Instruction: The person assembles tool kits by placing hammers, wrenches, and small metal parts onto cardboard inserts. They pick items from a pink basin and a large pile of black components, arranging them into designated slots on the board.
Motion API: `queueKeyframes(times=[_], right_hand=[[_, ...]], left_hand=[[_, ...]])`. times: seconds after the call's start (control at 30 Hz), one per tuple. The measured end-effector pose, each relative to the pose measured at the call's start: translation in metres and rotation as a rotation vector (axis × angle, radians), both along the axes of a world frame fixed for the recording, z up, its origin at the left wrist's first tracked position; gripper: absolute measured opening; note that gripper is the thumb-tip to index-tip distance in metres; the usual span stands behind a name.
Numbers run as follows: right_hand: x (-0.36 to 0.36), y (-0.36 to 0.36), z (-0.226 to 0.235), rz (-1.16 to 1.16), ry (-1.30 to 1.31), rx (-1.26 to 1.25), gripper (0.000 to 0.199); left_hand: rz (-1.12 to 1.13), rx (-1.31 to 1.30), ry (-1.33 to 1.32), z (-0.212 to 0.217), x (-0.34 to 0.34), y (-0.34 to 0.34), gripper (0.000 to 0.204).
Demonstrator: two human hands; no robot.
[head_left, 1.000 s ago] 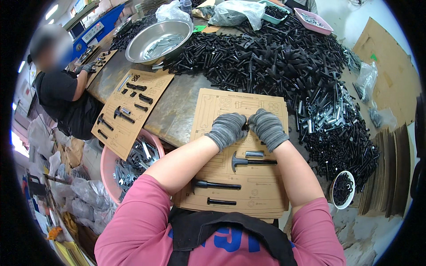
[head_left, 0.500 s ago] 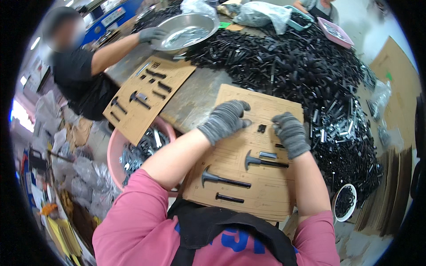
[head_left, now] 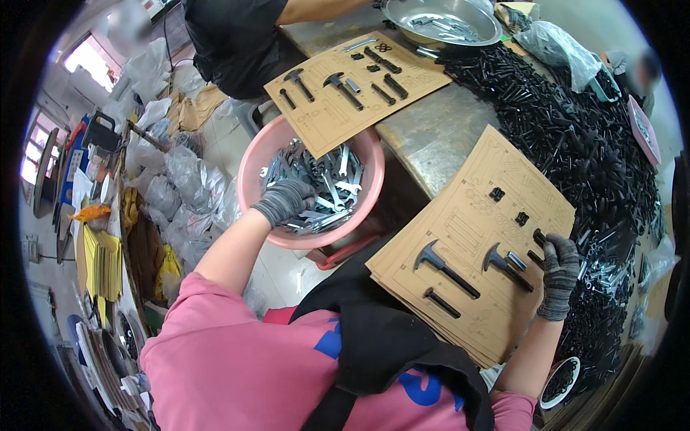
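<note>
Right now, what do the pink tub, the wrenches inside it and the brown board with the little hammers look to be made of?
The pink tub looks like smooth, slightly glossy moulded plastic. The wrenches seem to be bright plated metal, since they glint silver. The brown board looks like matt cardboard, stacked in thin sheets with printed outlines. The hammers appear to be dark, dull-finished metal, though a coating can't be ruled out.

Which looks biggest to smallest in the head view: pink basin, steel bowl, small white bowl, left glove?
1. pink basin
2. steel bowl, though it sits farther off and the frame cuts it, so its lead on the next ones is unsure
3. left glove
4. small white bowl; close to the glove.
</note>
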State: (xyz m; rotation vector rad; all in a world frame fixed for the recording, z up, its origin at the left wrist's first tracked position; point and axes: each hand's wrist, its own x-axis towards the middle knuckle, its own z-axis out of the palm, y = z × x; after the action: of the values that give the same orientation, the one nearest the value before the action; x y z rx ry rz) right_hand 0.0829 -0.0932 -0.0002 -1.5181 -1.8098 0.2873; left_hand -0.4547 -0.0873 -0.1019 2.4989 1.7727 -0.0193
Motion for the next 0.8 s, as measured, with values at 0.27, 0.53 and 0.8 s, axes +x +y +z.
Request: queueKeyframes(times=[0.27,0.53,0.8], right_hand=[[-0.029,-0.009,0.006,-0.025,0.155,-0.188,0.011],[-0.029,-0.008,-0.003,0.039,0.045,-0.111,0.012],[-0.032,-0.007,-0.006,0.080,-0.068,-0.023,0.013]], left_hand=[[0.155,-0.527,-0.015,-0.039,0.061,0.016,0.027],[0.124,-0.671,-0.199,-0.056,0.065,0.040,0.028],[0.197,-0.595,-0.369,-0.059,0.065,0.025,0.029]])
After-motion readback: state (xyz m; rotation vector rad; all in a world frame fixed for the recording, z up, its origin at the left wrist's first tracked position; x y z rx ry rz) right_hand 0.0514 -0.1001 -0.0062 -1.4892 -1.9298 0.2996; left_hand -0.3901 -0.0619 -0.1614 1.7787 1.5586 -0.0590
